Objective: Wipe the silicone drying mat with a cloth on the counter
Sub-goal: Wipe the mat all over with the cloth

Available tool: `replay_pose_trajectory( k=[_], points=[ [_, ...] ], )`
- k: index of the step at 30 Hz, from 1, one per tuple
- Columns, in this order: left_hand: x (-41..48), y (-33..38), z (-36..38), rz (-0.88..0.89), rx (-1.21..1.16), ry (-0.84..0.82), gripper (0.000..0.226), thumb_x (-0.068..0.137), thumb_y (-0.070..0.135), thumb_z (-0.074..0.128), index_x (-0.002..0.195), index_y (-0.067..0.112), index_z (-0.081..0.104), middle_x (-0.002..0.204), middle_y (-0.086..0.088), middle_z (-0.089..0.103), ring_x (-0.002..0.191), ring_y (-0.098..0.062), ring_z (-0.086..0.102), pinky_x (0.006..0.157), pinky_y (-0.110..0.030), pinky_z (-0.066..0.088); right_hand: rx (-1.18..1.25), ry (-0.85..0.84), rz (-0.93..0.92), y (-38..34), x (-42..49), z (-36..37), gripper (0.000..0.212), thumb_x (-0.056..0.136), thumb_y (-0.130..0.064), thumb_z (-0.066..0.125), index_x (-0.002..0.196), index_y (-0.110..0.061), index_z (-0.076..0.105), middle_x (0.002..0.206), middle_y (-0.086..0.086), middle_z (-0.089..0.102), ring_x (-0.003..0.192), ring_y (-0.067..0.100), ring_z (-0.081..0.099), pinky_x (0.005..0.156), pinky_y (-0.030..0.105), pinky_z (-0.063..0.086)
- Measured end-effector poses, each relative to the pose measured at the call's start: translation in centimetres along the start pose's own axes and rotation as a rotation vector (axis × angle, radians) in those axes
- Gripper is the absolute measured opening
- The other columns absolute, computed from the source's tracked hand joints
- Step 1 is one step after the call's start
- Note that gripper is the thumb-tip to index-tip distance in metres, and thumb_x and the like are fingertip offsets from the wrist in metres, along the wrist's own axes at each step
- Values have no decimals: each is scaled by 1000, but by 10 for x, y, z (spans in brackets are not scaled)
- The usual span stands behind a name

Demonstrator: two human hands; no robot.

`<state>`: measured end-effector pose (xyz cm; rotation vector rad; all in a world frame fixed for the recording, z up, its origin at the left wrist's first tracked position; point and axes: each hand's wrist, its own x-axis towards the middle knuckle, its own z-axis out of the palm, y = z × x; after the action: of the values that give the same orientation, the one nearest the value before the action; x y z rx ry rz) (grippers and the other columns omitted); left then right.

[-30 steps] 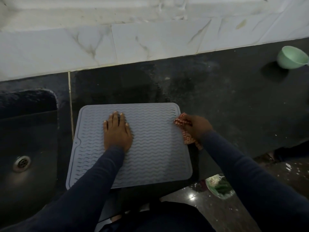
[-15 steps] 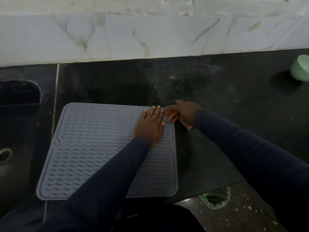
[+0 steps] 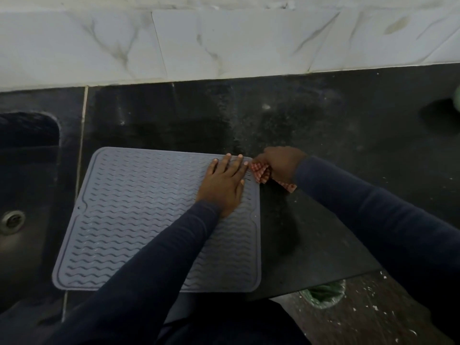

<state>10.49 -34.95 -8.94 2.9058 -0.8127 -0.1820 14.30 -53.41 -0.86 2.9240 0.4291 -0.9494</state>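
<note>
Head view: grey mat [image 3: 139, 215] flat on black counter [image 3: 323, 135] beside sink [image 3: 22, 195], left hand [image 3: 225, 185] pressed flat with straight fingers on mat's far right corner, right hand [image 3: 281, 164] clutching checked cloth [image 3: 261, 171] at that corner's edge.

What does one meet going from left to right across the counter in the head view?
Sink drain → silicone drying mat → left hand, flat on the mat's far right corner → right hand gripping the checked cloth.
</note>
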Motion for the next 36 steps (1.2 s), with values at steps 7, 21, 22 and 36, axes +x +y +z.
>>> replay_pose_trajectory(
  k=[7,21,22,36],
  points=[
    [2,0,1,-13,4,-16,55,100,40,20,152,24,14,160,2,12,147,-23,7,118,-45,4,-3,-92,-27,-16,-36,13,61,90,-13,54,145,-34,39,147,11,39,132,29,43,107,39,38],
    [-1,-1,3,-6,-13,5,54,99,41,21,151,25,19,159,1,15,146,-23,10,118,-44,6,-18,-33,-17,-25,-34,4,48,91,-18,55,139,-26,49,143,15,44,127,31,48,104,39,41],
    [-1,-1,4,-1,-14,8,54,99,40,21,151,24,20,159,1,16,146,-23,10,118,-44,7,-13,-43,-28,-28,-37,8,47,91,-20,55,138,-25,50,142,15,44,127,31,48,105,38,41],
    [-2,-1,3,10,-34,-28,55,101,39,19,152,22,14,160,-1,11,147,-24,6,118,-45,3,443,-80,65,-52,-107,61,65,81,5,48,135,-29,54,137,4,51,128,24,46,105,32,36]
  ],
)
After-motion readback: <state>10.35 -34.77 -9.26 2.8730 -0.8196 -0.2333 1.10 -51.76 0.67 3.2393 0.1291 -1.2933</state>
